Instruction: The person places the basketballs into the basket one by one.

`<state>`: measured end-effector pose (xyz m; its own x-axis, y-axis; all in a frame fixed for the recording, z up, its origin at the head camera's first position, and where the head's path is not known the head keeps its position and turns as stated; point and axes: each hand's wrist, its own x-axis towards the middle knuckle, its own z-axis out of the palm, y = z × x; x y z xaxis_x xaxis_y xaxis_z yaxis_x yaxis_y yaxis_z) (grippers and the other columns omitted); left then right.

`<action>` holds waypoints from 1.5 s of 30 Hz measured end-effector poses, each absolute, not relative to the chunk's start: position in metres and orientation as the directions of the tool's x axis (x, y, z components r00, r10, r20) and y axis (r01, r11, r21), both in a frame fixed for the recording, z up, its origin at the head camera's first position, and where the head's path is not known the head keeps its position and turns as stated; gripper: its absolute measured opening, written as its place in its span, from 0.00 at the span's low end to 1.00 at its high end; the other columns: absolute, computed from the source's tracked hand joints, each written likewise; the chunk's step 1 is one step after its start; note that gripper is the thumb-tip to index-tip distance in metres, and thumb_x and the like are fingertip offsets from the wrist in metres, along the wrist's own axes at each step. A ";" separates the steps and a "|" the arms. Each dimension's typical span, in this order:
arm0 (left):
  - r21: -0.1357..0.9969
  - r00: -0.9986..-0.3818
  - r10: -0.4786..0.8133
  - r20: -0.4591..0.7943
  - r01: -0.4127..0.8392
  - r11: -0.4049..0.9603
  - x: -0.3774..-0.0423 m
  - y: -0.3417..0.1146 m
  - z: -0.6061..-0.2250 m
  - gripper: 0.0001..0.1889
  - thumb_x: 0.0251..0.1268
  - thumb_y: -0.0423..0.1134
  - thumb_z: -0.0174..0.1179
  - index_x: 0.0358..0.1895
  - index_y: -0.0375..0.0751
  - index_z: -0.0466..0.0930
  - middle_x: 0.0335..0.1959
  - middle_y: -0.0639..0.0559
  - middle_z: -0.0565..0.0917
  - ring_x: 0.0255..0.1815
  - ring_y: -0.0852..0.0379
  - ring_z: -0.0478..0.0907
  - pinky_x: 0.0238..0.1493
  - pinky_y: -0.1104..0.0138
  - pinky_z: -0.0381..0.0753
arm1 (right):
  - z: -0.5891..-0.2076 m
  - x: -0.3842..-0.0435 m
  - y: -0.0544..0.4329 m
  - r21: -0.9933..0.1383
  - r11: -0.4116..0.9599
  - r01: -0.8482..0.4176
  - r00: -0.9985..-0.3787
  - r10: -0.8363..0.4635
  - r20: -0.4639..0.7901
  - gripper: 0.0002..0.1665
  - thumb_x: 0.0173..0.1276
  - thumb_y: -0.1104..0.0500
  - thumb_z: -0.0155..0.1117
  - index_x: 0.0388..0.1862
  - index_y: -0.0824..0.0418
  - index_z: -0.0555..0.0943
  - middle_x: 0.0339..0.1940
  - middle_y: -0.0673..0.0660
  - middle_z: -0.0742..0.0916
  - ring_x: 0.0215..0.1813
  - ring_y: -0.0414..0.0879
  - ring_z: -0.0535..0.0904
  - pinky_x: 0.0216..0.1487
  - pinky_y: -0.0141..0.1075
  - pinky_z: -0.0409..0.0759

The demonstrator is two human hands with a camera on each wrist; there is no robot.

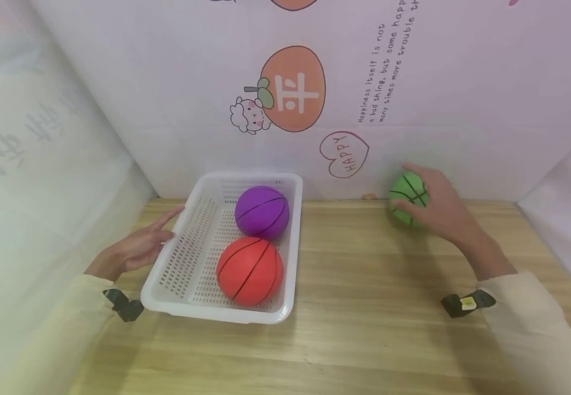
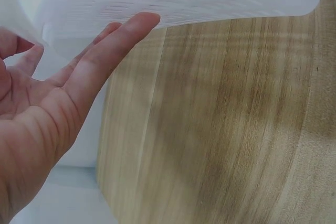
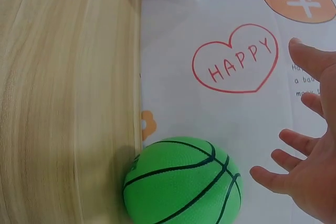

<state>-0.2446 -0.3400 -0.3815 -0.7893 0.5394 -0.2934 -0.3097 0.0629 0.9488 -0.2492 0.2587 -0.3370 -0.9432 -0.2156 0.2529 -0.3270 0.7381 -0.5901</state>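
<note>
A white plastic basket [image 1: 292,241] holds a purple ball [image 1: 262,211] and a red ball [image 1: 250,271], both with basketball lines. My left hand [image 1: 142,249] is at the basket's left side, its long fingers [image 2: 113,48] stretched out against the outer wall. At the back right of the table, a green ball [image 3: 184,184] sits close to the wall sheet. Over that ball my right hand [image 1: 436,200] reaches with fingers spread; the right wrist view shows a gap between fingertips and ball.
The wooden table [image 1: 354,307] meets a white printed sheet [image 1: 196,99] at the back, with a red heart [image 1: 345,153] and an orange fruit drawing [image 1: 292,88] on it. White sheets also hang at left and right. Dark wrist cameras [image 1: 468,303] sit on both sleeves.
</note>
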 end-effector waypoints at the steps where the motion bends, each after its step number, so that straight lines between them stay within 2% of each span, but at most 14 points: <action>1: 0.949 -0.790 0.539 -0.292 -0.308 0.062 -0.245 -0.340 -0.382 0.39 0.80 0.29 0.38 0.81 0.57 0.28 0.68 0.33 0.65 0.59 0.40 0.77 0.54 0.41 0.78 | -0.337 -0.249 0.260 -0.591 0.736 -0.330 -0.942 -0.216 0.257 0.48 0.68 0.49 0.69 0.79 0.65 0.59 0.72 0.73 0.65 0.72 0.70 0.58 0.68 0.67 0.57; 9: 0.947 -0.773 0.566 -0.287 -0.318 0.046 -0.242 -0.343 -0.381 0.39 0.80 0.28 0.37 0.81 0.57 0.26 0.66 0.38 0.67 0.60 0.41 0.77 0.54 0.41 0.77 | -0.344 -0.254 0.272 -0.553 0.770 -0.319 -0.943 -0.198 0.268 0.47 0.66 0.49 0.71 0.77 0.67 0.62 0.70 0.74 0.68 0.70 0.72 0.59 0.69 0.69 0.51; 14: 0.949 -0.780 0.554 -0.290 -0.311 0.058 -0.243 -0.342 -0.380 0.39 0.80 0.29 0.37 0.81 0.59 0.28 0.69 0.33 0.61 0.61 0.40 0.76 0.55 0.39 0.76 | -0.349 -0.260 0.287 -0.518 0.804 -0.292 -0.949 -0.174 0.264 0.50 0.63 0.47 0.73 0.76 0.66 0.62 0.70 0.75 0.69 0.69 0.74 0.58 0.68 0.71 0.43; 19: 0.948 -0.785 0.545 -0.294 -0.312 0.060 -0.245 -0.341 -0.380 0.39 0.80 0.29 0.38 0.81 0.59 0.28 0.69 0.32 0.61 0.61 0.40 0.76 0.55 0.38 0.76 | -0.351 -0.260 0.300 -0.555 0.790 -0.261 -0.960 -0.149 0.238 0.54 0.62 0.46 0.73 0.79 0.65 0.58 0.73 0.75 0.65 0.72 0.74 0.53 0.69 0.71 0.40; 27: 0.946 -0.769 0.574 -0.280 -0.322 0.030 -0.246 -0.343 -0.380 0.39 0.80 0.28 0.37 0.81 0.58 0.26 0.67 0.37 0.65 0.60 0.40 0.76 0.55 0.37 0.75 | -0.358 -0.258 0.317 -0.574 0.779 -0.254 -0.962 -0.143 0.232 0.56 0.62 0.47 0.74 0.79 0.66 0.55 0.75 0.76 0.62 0.74 0.75 0.50 0.69 0.72 0.43; 30: 0.945 -0.772 0.569 -0.283 -0.326 0.029 -0.247 -0.344 -0.382 0.39 0.80 0.28 0.37 0.81 0.59 0.27 0.67 0.37 0.65 0.60 0.40 0.76 0.54 0.37 0.75 | -0.361 -0.259 0.326 -0.613 0.753 -0.239 -0.967 -0.126 0.223 0.57 0.62 0.48 0.74 0.81 0.65 0.53 0.77 0.74 0.58 0.76 0.73 0.47 0.69 0.72 0.43; 37: 0.944 -0.776 0.559 -0.293 -0.329 0.038 -0.248 -0.343 -0.380 0.38 0.81 0.29 0.36 0.81 0.60 0.27 0.67 0.37 0.64 0.60 0.40 0.76 0.54 0.36 0.75 | -0.364 -0.261 0.344 -0.753 0.644 -0.133 -0.991 -0.090 0.097 0.60 0.66 0.50 0.71 0.84 0.53 0.42 0.81 0.69 0.44 0.75 0.77 0.41 0.59 0.80 0.51; 45: 0.940 -0.789 0.528 -0.312 -0.339 0.050 -0.245 -0.340 -0.379 0.38 0.80 0.29 0.38 0.81 0.60 0.29 0.68 0.34 0.61 0.60 0.39 0.76 0.54 0.37 0.76 | -0.370 -0.264 0.356 -0.863 0.503 -0.050 -0.996 -0.087 0.007 0.60 0.71 0.53 0.66 0.83 0.44 0.33 0.80 0.70 0.39 0.76 0.75 0.37 0.64 0.75 0.53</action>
